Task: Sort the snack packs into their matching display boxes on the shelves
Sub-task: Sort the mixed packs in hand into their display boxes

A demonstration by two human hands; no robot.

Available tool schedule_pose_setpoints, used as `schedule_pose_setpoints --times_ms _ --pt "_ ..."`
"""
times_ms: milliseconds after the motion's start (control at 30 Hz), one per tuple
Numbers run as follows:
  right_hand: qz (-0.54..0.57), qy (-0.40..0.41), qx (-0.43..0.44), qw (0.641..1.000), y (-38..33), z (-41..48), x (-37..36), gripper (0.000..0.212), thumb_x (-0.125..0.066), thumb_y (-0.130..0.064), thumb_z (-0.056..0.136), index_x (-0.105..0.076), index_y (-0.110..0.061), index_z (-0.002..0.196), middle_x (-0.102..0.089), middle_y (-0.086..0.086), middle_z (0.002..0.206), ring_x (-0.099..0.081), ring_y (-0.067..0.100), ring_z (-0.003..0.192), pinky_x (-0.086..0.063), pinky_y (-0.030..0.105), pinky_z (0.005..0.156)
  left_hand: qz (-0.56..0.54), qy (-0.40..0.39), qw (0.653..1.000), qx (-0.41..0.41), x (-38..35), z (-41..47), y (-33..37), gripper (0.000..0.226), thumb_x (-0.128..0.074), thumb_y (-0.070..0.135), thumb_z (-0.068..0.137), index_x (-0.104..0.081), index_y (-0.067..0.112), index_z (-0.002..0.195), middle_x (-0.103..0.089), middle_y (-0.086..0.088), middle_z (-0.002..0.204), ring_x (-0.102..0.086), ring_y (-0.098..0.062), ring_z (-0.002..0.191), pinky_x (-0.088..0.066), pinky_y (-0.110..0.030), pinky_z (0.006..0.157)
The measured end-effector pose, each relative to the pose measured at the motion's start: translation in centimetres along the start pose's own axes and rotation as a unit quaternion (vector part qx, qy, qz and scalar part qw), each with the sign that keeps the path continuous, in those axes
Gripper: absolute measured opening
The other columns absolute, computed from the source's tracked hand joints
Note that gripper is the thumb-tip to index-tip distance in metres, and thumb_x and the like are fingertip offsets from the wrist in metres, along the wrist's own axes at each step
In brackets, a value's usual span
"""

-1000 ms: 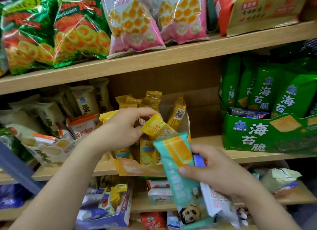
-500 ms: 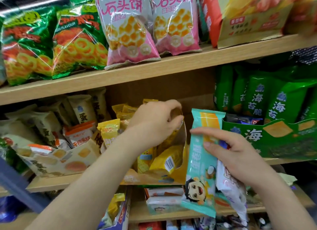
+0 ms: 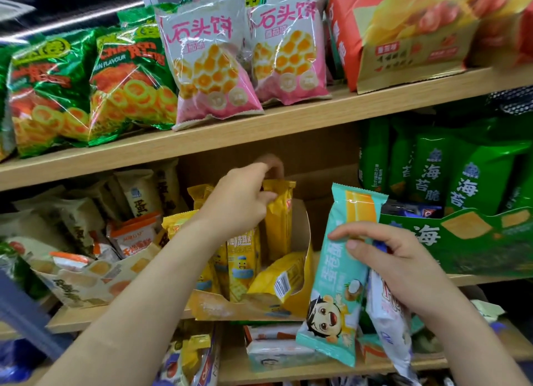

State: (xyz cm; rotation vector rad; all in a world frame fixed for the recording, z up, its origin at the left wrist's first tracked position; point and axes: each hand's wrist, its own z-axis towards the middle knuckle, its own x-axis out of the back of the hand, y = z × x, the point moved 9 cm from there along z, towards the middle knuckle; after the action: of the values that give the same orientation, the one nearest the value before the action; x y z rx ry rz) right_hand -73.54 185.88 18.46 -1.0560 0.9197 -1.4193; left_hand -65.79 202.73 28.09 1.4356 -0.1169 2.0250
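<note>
My left hand (image 3: pixel 240 199) reaches into the yellow display box (image 3: pixel 253 309) on the middle shelf and pinches the top of an upright yellow snack pack (image 3: pixel 278 221). Several more yellow packs stand or lie in that box. My right hand (image 3: pixel 386 263) holds a teal snack pack (image 3: pixel 336 287) with a cartoon child printed on it. Behind it the same hand grips a white pack (image 3: pixel 389 331). Both hang in front of the shelf edge, right of the yellow box.
A green display box (image 3: pixel 473 241) of green packs fills the middle shelf's right side. A beige box (image 3: pixel 86 282) of pale packs sits left of the yellow box. Green and pink bags (image 3: pixel 207 65) line the upper shelf. The lower shelf holds mixed packs.
The yellow pack my left hand carried now stands in the yellow box, fingers still on its top. My right hand lifted the teal and white packs up and right.
</note>
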Motion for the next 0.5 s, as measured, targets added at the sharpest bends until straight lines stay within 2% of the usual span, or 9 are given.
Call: schedule_pose_setpoints --times_ms 100,167,233,300,400,433,500 --pt "0.011 -0.012 -0.012 1.000 0.1 0.3 -0.4 0.039 -0.057 -0.005 0.095 -0.078 -0.036 0.082 -0.072 -0.019 0.100 -0.065 0.001 0.098 -0.052 0.022 0.077 0.017 -0.008 0.998 0.065 -0.9 0.6 -1.3 0.028 -0.054 0.007 0.096 -0.057 0.028 0.115 -0.055 0.014 0.084 -0.058 -0.005 0.071 -0.045 -0.013 0.052" --pt "0.028 -0.023 -0.028 0.999 0.2 0.3 -0.7 0.039 -0.056 -0.004 0.095 -0.078 -0.033 0.080 -0.072 -0.015 0.097 -0.067 0.004 0.094 -0.054 0.021 0.071 0.063 -0.020 0.993 0.096 -1.5 0.6 -1.4 0.018 -0.050 0.007 0.096 -0.060 0.021 0.102 -0.051 0.012 0.078 -0.063 -0.015 0.085 -0.046 -0.020 0.065" --pt "0.028 -0.035 -0.039 0.998 0.3 0.4 -1.0 0.038 -0.056 -0.004 0.095 -0.078 -0.030 0.081 -0.072 -0.013 0.096 -0.068 0.006 0.091 -0.055 0.021 0.070 0.123 -0.012 0.991 0.051 -1.6 0.4 -0.5 0.024 -0.051 0.008 0.096 -0.067 0.020 0.108 -0.061 0.006 0.090 -0.062 -0.021 0.101 -0.047 -0.027 0.083" --pt "0.017 -0.038 -0.042 0.998 0.3 0.4 -1.1 0.037 -0.056 -0.004 0.095 -0.078 -0.029 0.082 -0.073 -0.011 0.095 -0.067 0.006 0.090 -0.055 0.020 0.071 0.132 0.023 0.991 -0.010 -0.5 -0.3 0.4 0.031 -0.052 0.012 0.096 -0.070 0.026 0.117 -0.067 0.005 0.107 -0.061 -0.017 0.105 -0.048 -0.031 0.093" --pt "0.018 -0.034 -0.053 0.998 0.3 0.5 -1.1 0.036 -0.055 -0.004 0.096 -0.079 -0.027 0.082 -0.073 -0.011 0.093 -0.067 0.006 0.090 -0.055 0.019 0.070 0.052 0.031 0.998 -0.021 0.6 -1.5 -0.1 0.025 -0.051 0.022 0.096 -0.073 0.031 0.102 -0.069 0.014 0.095 -0.063 -0.004 0.090 -0.056 -0.031 0.083" --pt "0.018 -0.034 -0.055 0.998 0.3 0.6 -1.2 0.036 -0.055 -0.004 0.096 -0.079 -0.027 0.082 -0.073 -0.012 0.094 -0.067 0.006 0.091 -0.056 0.020 0.071 0.037 0.026 0.999 -0.008 0.7 -1.8 -0.3 0.023 -0.050 0.032 0.096 -0.073 0.031 0.095 -0.069 0.015 0.088 -0.063 -0.003 0.083 -0.057 -0.032 0.077" --pt "0.016 -0.034 -0.055 0.998 0.2 0.7 -1.5 0.036 -0.055 -0.004 0.096 -0.079 -0.028 0.082 -0.073 -0.012 0.095 -0.067 0.005 0.092 -0.056 0.023 0.074 0.075 0.027 0.997 0.006 0.6 -1.6 -0.1 0.034 -0.051 0.056 0.091 -0.068 0.028 0.080 -0.065 0.012 0.069 -0.060 -0.005 0.067 -0.055 -0.033 0.064"
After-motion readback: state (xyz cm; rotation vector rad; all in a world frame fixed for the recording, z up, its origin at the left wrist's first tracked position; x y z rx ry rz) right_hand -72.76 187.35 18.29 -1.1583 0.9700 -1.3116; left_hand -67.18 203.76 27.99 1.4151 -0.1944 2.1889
